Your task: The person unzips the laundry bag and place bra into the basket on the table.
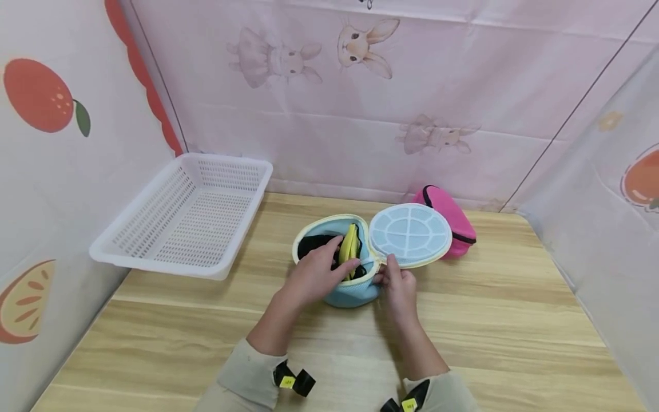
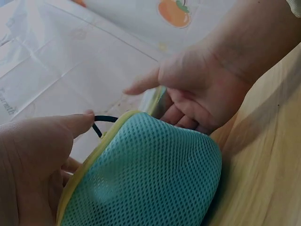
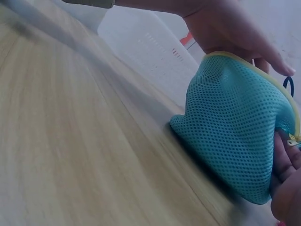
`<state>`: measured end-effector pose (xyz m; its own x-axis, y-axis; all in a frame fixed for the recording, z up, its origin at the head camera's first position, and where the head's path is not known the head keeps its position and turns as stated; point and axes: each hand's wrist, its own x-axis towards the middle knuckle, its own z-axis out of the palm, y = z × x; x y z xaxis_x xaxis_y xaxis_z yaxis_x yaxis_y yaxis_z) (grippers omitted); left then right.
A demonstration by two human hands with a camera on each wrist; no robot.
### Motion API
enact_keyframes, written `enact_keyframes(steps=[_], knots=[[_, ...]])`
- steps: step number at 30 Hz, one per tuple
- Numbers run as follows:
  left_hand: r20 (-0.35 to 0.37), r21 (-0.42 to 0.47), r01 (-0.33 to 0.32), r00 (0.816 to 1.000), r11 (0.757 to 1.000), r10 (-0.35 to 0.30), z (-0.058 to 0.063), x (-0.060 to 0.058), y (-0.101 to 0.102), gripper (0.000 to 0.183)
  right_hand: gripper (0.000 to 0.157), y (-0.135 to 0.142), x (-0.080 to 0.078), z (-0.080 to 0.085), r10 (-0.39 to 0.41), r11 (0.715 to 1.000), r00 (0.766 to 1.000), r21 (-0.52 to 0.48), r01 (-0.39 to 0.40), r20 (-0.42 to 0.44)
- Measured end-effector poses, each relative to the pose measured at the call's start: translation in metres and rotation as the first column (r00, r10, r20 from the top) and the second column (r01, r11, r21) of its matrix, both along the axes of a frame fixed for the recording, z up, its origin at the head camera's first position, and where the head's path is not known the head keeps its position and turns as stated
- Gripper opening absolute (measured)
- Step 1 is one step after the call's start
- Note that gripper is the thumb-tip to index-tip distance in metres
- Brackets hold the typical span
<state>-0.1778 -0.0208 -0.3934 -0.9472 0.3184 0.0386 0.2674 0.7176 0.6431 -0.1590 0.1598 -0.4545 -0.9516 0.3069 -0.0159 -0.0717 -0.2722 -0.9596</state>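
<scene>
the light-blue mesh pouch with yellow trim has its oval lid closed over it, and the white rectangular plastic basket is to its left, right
Not quite: the oval lid is folded open to the right, as the head view shows. The light-blue mesh pouch with yellow trim does have the white rectangular plastic basket to its left.

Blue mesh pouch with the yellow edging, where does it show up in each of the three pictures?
Head: blue mesh pouch, just below the picture's centre.
Left wrist: bottom centre, cut off by the lower edge.
Right wrist: right of centre, reaching the right edge.
Shared landmark: wooden tabletop, bottom in head, right in left wrist, left in right wrist.
</scene>
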Motion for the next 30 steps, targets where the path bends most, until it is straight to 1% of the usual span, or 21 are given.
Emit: enact_keyframes(steps=[3,5,9,12,15,17,19,23,26,28,30], knots=[[0.040,0.011,-0.025,0.999,1.000,0.024,-0.002,-0.002,0.003,0.084,0.045,-0.002,0.000,-0.005,0.014,0.999,0.997,0.047,-0.017,0.075],[0.059,0.003,-0.040,0.997,0.999,0.039,-0.001,-0.004,0.007,0.087,0.046,-0.004,-0.001,-0.007,0.025,0.997,0.995,0.068,-0.032,0.098],[0.091,-0.026,-0.055,0.994,0.998,0.058,0.002,-0.012,0.016,0.091,0.044,-0.006,-0.001,-0.010,0.041,0.998,0.997,0.049,-0.044,0.071],[0.122,-0.037,-0.049,0.991,0.998,0.053,0.003,-0.019,0.022,0.088,0.042,-0.007,-0.001,-0.011,0.061,0.998,0.997,0.031,-0.063,0.048],[0.148,-0.047,-0.047,0.988,0.998,0.053,0.000,-0.023,0.027,0.078,0.036,-0.008,-0.001,-0.011,0.066,0.998,0.997,-0.005,-0.065,0.038],[0.154,-0.048,-0.051,0.986,0.998,0.057,-0.002,-0.026,0.029,0.066,0.032,-0.008,0.000,-0.011,0.047,0.998,0.998,-0.034,-0.045,0.038],[0.152,-0.051,-0.057,0.986,0.997,0.064,-0.005,-0.027,0.030,0.056,0.028,-0.007,0.000,-0.012,0.017,0.997,1.000,-0.070,-0.016,0.018],[0.131,-0.058,-0.044,0.990,0.997,0.051,-0.006,-0.031,0.032,0.041,0.023,-0.005,0.000,-0.012,-0.035,0.992,0.999,-0.122,0.031,-0.029],[0.102,-0.084,-0.021,0.994,0.996,0.029,-0.007,-0.035,0.036,0.030,0.022,-0.002,0.000,-0.013,-0.053,0.990,0.998,-0.132,0.047,-0.045],[0.095,-0.101,-0.010,0.995,0.995,0.020,-0.008,-0.038,0.038,0.026,0.021,0.000,0.000,-0.014,-0.051,0.990,0.997,-0.134,0.043,-0.052],[0.113,-0.113,-0.011,0.993,0.994,0.024,-0.010,-0.040,0.041,0.026,0.021,0.001,0.000,-0.014,-0.043,0.988,0.997,-0.149,0.032,-0.069]])
